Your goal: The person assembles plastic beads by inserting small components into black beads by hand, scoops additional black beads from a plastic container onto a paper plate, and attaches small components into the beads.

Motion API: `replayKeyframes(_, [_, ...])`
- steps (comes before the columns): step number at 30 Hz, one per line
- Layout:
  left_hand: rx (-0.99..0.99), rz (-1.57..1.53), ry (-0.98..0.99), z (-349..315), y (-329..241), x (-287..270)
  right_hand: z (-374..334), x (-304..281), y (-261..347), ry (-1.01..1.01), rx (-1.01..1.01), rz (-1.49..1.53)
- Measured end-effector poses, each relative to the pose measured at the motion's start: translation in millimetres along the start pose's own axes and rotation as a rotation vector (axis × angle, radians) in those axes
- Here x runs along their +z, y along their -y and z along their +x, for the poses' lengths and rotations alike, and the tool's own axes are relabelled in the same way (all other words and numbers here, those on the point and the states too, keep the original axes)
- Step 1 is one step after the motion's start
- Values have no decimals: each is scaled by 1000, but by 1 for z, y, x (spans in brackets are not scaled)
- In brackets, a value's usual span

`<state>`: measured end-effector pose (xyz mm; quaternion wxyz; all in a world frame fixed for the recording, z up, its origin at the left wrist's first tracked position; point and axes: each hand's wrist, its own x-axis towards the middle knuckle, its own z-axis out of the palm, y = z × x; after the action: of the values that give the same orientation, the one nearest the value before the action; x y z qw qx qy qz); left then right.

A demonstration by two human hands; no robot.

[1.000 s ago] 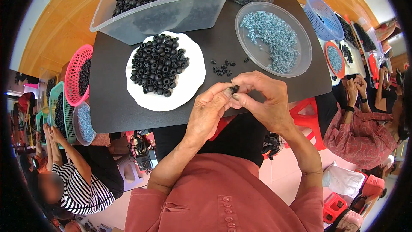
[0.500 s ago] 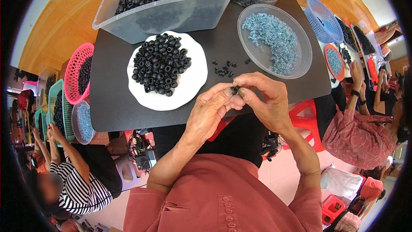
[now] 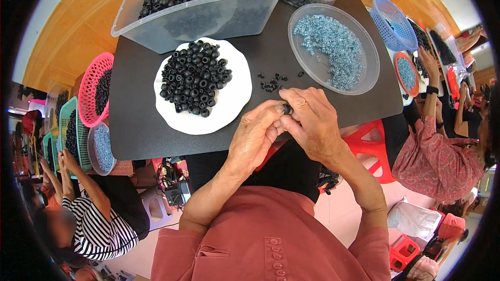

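My left hand [image 3: 251, 138] and my right hand [image 3: 313, 125] meet at the front edge of the dark table. Between their thumbs and fingertips they hold a small round black plastic piece [image 3: 287, 109], partly hidden by the fingers. A white scalloped plate [image 3: 234, 93], heaped with hollow round black plastic pieces [image 3: 192, 75], lies to the left of my hands. Just beyond my fingertips is a loose scatter of smaller black pieces [image 3: 271, 84]. Farther right sits a clear round tray [image 3: 372, 67] with a pile of bluish metal springs [image 3: 333, 47].
A large clear bin [image 3: 219, 18] of black pieces stands at the back of the dark table [image 3: 140, 140], beside a clear bowl [image 3: 307, 1]. Co-workers sit left and right near baskets, including a pink one [image 3: 89, 93]. A red stool [image 3: 372, 151] stands at right.
My right hand has turned and its fingers have folded over the black piece, moving slightly left. The left hand has barely moved. At right, a co-worker's arm has shifted.
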<state>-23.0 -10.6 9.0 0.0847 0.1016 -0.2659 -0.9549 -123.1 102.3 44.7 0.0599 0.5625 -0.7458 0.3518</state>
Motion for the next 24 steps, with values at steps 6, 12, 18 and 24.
replayKeyframes(6, [5,33,-11,1,1,0,-3,8,-6,-82,-99,-36])
replayKeyframes(12, [43,20,24,-2,4,-9,-9,25,-13,-134,-92,70])
replayKeyframes(18, [39,51,-4,-3,3,0,-11,29,-11,-244,59,255])
replayKeyframes(24, [49,36,-30,0,5,0,-10,29,-14,-241,-16,198])
